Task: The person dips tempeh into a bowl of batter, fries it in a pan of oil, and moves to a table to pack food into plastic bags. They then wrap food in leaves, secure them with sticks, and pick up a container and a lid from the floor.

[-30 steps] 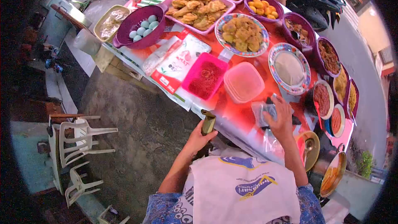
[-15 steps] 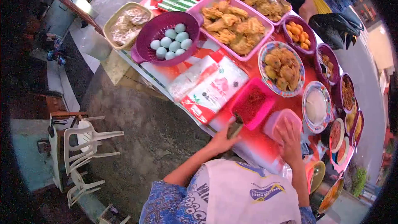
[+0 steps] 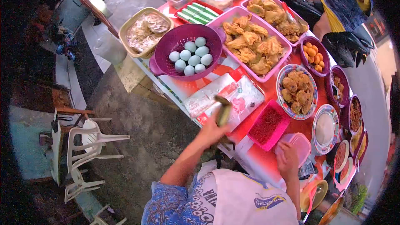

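Note:
My left hand is closed around a short green-brown roll, blurred and perhaps leaf-wrapped. It is above the near edge of the white and red plastic packets. My right hand has its fingers curled in against a light pink container; what they hold, if anything, is hidden. Beside that container stands a bright pink tub with dark red contents. A purple colander of pale blue eggs sits beyond the packets.
Pink trays of fried food, a patterned plate of fried pieces, a plate with a white mound and purple bowls crowd the table. White plastic chairs stand at left. A person is by a motorbike at upper right.
My left hand has moved left and upward with the roll, from beside the bright pink tub to over the packets. My right hand's fingers, spread on the light pink container before, are now curled.

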